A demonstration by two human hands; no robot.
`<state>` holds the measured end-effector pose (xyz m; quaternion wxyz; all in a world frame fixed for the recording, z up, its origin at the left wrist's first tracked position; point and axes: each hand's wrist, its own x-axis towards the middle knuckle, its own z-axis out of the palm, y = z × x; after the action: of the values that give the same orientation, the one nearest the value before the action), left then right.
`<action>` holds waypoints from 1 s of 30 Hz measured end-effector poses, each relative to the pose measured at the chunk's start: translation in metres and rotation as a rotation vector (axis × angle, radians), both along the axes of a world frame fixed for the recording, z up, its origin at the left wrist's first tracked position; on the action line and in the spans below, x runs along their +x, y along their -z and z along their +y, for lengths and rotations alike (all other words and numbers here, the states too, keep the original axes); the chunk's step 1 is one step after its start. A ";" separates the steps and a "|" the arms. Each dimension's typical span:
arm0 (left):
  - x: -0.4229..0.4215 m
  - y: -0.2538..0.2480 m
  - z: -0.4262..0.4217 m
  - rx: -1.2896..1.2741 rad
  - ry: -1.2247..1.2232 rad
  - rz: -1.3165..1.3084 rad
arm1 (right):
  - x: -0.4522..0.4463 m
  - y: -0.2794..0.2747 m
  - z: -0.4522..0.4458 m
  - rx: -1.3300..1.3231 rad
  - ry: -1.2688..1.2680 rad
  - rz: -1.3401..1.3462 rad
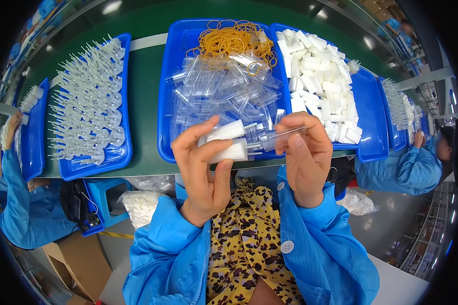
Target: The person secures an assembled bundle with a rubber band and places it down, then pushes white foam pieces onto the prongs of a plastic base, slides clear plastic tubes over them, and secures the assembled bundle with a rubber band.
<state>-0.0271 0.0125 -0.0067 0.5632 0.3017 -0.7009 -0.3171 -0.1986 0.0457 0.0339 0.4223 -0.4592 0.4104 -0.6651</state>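
Observation:
My left hand (pixel 203 175) is closed around two white foam blocks (pixel 234 151), one above the other, with thin pale stems pointing right from their ends. Pinched between the fingers of my right hand (pixel 310 157) is a clear plastic sleeve (pixel 290 135), its left end close to those stems. Whether sleeve and stems touch, I cannot tell. Both hands are over the near edge of a blue tray (pixel 165 101), which holds loose clear plastic sleeves (pixel 219 94) and a heap of tan rubber bands (pixel 234 39).
At left, a blue tray (pixel 129 101) holds many white stemmed plastic pieces (pixel 89 104). White foam blocks (pixel 323 76) fill part of the blue tray (pixel 369 96) at right. Co-workers in blue sleeves (pixel 18 198) sit on both sides. A blue stool (pixel 109 190) stands below the green table (pixel 150 101).

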 end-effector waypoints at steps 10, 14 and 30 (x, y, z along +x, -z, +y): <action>0.000 0.004 0.002 -0.004 -0.028 -0.007 | 0.008 0.002 0.006 0.043 -0.007 0.097; 0.000 0.004 0.003 0.000 -0.035 -0.018 | 0.010 0.005 0.007 0.006 -0.010 0.187; 0.001 0.001 0.003 -0.037 -0.060 -0.019 | 0.015 0.010 0.002 -0.135 0.086 0.332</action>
<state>-0.0264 0.0151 -0.0080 0.5712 0.3152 -0.7026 -0.2843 -0.1834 0.0476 0.0241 0.2882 -0.5720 0.4479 -0.6238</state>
